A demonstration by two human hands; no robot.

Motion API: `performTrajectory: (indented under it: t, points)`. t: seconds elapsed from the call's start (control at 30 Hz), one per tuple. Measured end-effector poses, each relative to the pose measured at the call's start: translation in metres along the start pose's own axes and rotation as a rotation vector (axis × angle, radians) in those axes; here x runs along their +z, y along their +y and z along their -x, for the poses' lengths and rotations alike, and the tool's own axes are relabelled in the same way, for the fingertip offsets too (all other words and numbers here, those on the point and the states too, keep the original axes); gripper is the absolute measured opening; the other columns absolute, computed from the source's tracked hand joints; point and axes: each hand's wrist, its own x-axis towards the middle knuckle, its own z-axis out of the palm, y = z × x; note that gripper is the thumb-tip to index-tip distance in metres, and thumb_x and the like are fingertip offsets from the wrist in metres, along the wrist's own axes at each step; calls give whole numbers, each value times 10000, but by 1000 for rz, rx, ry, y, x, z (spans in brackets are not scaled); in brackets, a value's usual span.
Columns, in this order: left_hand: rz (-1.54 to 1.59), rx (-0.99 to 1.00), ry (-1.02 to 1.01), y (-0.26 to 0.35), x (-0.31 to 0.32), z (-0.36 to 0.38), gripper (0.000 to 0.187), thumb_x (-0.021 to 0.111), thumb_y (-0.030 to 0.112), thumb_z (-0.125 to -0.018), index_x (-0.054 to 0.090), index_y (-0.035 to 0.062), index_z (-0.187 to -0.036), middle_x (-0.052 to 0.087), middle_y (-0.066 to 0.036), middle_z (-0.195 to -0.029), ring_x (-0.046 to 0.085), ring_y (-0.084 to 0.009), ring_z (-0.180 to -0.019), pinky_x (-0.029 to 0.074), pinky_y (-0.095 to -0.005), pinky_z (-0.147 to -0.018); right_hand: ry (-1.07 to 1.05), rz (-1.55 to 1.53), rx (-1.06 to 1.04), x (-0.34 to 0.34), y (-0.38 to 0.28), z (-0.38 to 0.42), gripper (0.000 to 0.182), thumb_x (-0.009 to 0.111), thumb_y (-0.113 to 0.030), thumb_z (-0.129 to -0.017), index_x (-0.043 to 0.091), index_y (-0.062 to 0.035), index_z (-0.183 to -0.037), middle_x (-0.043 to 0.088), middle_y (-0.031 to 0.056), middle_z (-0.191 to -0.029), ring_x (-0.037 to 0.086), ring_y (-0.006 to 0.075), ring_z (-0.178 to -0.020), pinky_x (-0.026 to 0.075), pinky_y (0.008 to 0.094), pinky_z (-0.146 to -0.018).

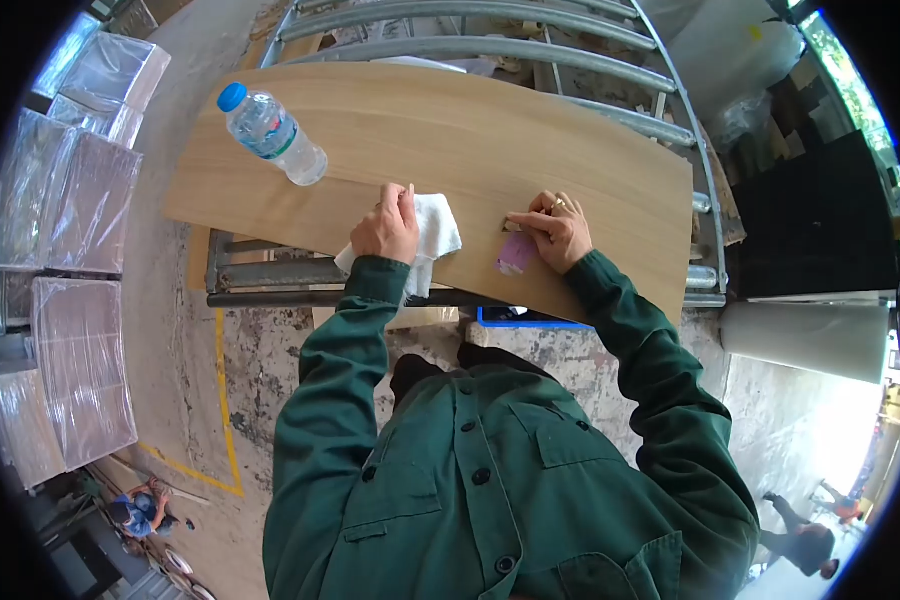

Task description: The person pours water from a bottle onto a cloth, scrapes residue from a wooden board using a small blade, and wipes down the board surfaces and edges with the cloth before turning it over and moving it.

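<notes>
My left hand (385, 228) is closed over a white cloth (436, 226), its thumb and forefinger pinched together at the top. Whatever is in that pinch is too small to name. The cloth spreads out under the hand on both sides and droops over the near edge of the wooden board (420, 120). My right hand (558, 230) rests low over the board, fingers drawn together around a small brownish piece (511, 225) that I cannot identify. Just below those fingers lies a purple patch with pale marks (515, 254), partly covered by the hand.
A water bottle with a blue cap (276, 137) stands on the board's left part. Metal rails (490, 48) support the board. Wrapped boxes (82, 355) are stacked at left. A foam roll (805, 340) lies at right. Other people (805, 545) are in the background.
</notes>
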Motion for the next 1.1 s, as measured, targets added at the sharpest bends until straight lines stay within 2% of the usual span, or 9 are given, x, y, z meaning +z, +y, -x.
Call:
performTrajectory:
  t: [0.17, 0.27, 0.37, 0.47, 0.67, 0.87, 1.1]
  points:
    - [-68, -4, -11, 2, 1, -1, 135, 445, 295, -850, 451, 161, -835, 597, -111, -624, 568, -344, -549, 417, -461, -456, -57, -12, -11, 0, 2, -1, 252, 610, -57, -641, 672, -217, -826, 495, -19, -723, 473, 187, -718, 355, 310, -679]
    - [-23, 29, 38, 1, 3, -1, 140, 435, 299, -853, 451, 161, -841, 595, -108, -613, 569, -340, -543, 413, -459, -447, -52, -45, -55, -2, 4, -4, 313, 596, 9, -611, 666, -181, -849, 495, 11, -715, 478, 206, -714, 358, 324, -655]
    - [-27, -30, -22, 4, -1, -2, 153, 461, 300, -846, 482, 148, -839, 587, -118, -621, 566, -346, -575, 409, -456, -468, -102, -83, -72, -4, 5, -6, 318, 592, 12, -609, 666, -182, -850, 490, 10, -715, 479, 204, -719, 353, 329, -656]
    - [-69, -24, -17, 0, 3, -2, 141, 462, 292, -843, 482, 152, -846, 588, -119, -621, 566, -347, -569, 409, -459, -468, -114, -65, -72, -2, 6, -6, 282, 598, -28, -621, 675, -207, -825, 498, -8, -721, 477, 189, -718, 347, 307, -684]
    - [-73, -55, -28, 4, 0, -3, 141, 465, 299, -837, 481, 159, -839, 587, -123, -621, 565, -354, -573, 413, -465, -477, -158, -106, -120, -5, 7, -9, 323, 584, -5, -601, 676, -204, -838, 499, -8, -721, 477, 187, -724, 346, 308, -684]
    - [-86, 0, 20, 0, 4, -3, 156, 431, 304, -852, 439, 150, -833, 584, -117, -586, 563, -346, -522, 410, -468, -447, -197, -121, -157, -5, 11, -7, 352, 569, 7, -605, 669, -197, -873, 501, -5, -741, 477, 191, -733, 336, 328, -688]
    - [-101, -10, 3, 3, 2, -3, 165, 419, 301, -858, 432, 139, -829, 588, -114, -599, 569, -342, -544, 418, -463, -456, -279, -134, -206, -11, 5, -7, 354, 550, 26, -603, 669, -188, -858, 509, -11, -725, 478, 187, -739, 314, 312, -688]
